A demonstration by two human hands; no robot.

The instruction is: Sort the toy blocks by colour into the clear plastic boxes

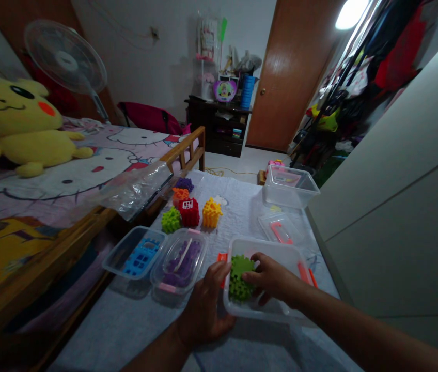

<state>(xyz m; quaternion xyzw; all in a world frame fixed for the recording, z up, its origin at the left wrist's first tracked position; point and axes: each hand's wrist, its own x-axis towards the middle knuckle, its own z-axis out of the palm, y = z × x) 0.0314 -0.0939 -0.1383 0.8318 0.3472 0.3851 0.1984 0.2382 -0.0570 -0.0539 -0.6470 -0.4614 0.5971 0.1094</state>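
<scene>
My left hand (208, 305) grips the left end of a clear plastic box (265, 310) with orange latches, fingers over the rim. Inside the box, my right hand (267, 276) has its fingers closed against the right side of green interlocking building blocks (240, 279). These blocks sit at the box's left end. Left of my left hand stands a lidded container (178, 258) with purple pieces. Beside it is an uncovered container (136, 256) with blue pieces.
Beyond the containers stand red (190, 213), yellow (212, 214) and lime-green (171, 220) block stacks, with orange and purple ones behind. A clear lid (279, 229) lies behind the box. A larger clear bin (291, 188) stands at the far right. A wooden bed rail (60, 245) runs along the left.
</scene>
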